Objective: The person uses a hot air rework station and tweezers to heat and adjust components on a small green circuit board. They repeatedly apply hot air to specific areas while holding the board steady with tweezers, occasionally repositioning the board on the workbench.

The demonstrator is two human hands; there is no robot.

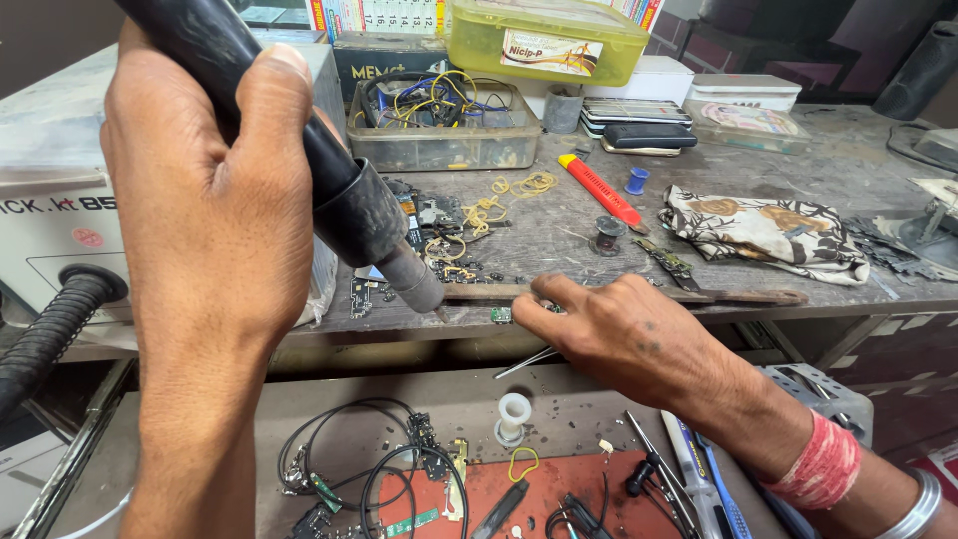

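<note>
Left hand (215, 200) wrapped tight round the hot-air gun (329, 170), nozzle angled down at the workbench (798, 190) front edge. Stiff and light, I'd say; grip the handle only. Right hand (619, 334) pinches tweezers (529, 361) beside the tiny green circuit board (500, 315). It looks fragile; hold by the edges.

The right hand (624, 334) hides most of the thin tweezers (527, 362). The black tool's (299, 150) top runs off the picture's edge. The tiny green board (500, 314) is too small to make out.
</note>
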